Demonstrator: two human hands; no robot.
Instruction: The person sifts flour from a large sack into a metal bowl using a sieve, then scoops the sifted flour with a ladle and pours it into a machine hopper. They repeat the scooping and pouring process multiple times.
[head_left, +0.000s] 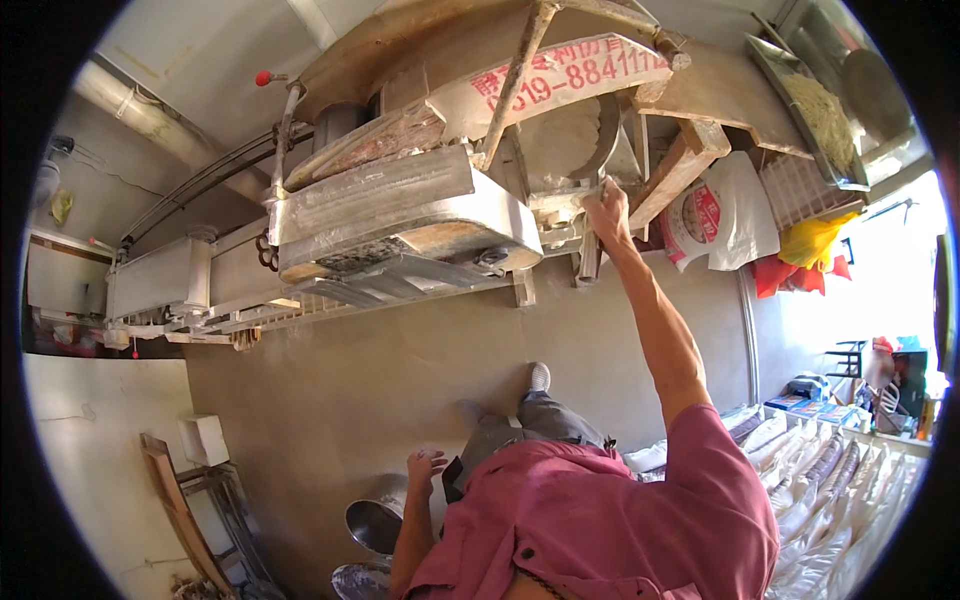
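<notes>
My right arm stretches forward to a flour-dusted machine. Its hand, my right hand, is closed at the machine's front edge, just below a round opening with pale powder in it. What the fingers grip there is too small to make out. Low beside my left hip hangs my left hand, its fingers loosely bent and apart, with nothing visible in it. A metal bucket stands on the floor close to that hand.
White plastic bags and a yellow bag hang right of the machine. A tray of pale material sits far right. Many filled, long wrapped packs lie at the lower right. Wooden boards lean at the left wall.
</notes>
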